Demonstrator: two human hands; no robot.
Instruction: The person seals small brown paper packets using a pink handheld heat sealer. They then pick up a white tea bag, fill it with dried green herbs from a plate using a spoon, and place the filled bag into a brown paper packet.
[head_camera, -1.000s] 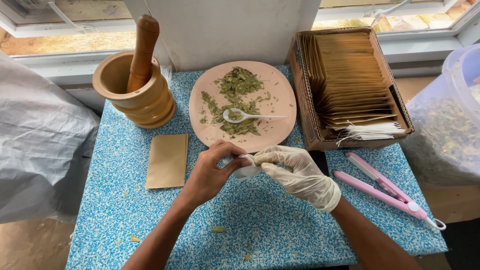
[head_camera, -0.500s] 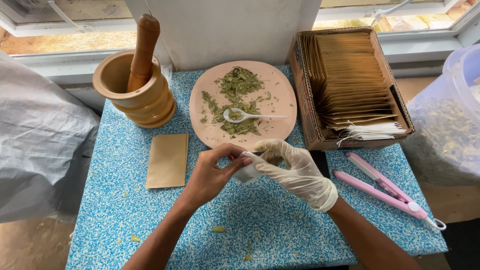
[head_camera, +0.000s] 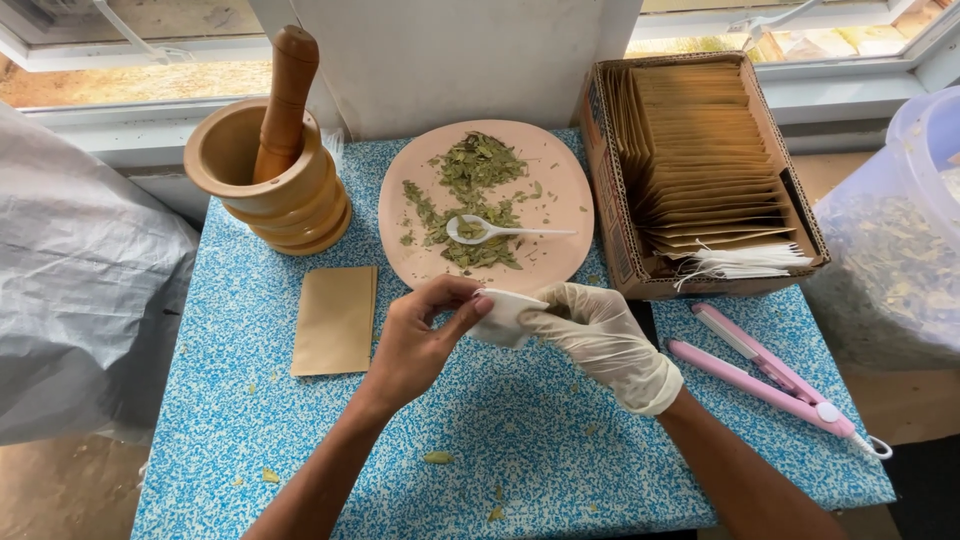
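My left hand (head_camera: 420, 335), bare, and my right hand (head_camera: 600, 335), in a white glove, both pinch a small white filter bag (head_camera: 503, 315) just above the blue speckled table (head_camera: 250, 420). The bag's mouth is pulled apart between my fingers. Right behind it stands a pink plate (head_camera: 560, 190) with dried green leaves (head_camera: 475, 170) and a small white spoon (head_camera: 500, 231) lying among them. A brown paper sachet (head_camera: 335, 318) lies flat to the left of my left hand.
A wooden mortar (head_camera: 265, 190) with its pestle (head_camera: 285, 95) stands at the back left. A cardboard box (head_camera: 610, 180) of brown sachets sits at the back right, a pink sealing clamp (head_camera: 775, 380) before it. A plastic tub (head_camera: 900, 230) of leaves is far right, grey sheeting (head_camera: 80, 290) left.
My hands have spread the white bag's mouth wider and lifted it slightly. Everything else on the table has stayed in place.
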